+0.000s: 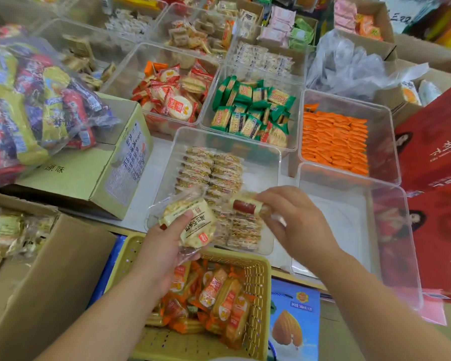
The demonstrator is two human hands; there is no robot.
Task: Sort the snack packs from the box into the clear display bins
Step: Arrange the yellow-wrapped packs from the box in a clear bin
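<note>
My left hand [164, 246] grips a cream-coloured snack pack [193, 222] over the near edge of a clear bin [274, 162]. That bin holds two neat rows of the same clear-wrapped packs [214, 173]. My right hand [294, 217] pinches a small pack with a red label [248, 205] above the same bin, just right of the rows. A yellow woven basket [258, 272] below my hands holds several orange snack packs [219, 290].
An empty clear bin [359, 230] stands to the right. Behind are bins of orange packs [333, 139], green packs [253, 108] and red round crackers [172, 97]. A green carton [89, 173] bears a bag of mixed sweets [31, 105]. Brown boxes sit at left, red cartons [438, 157] at right.
</note>
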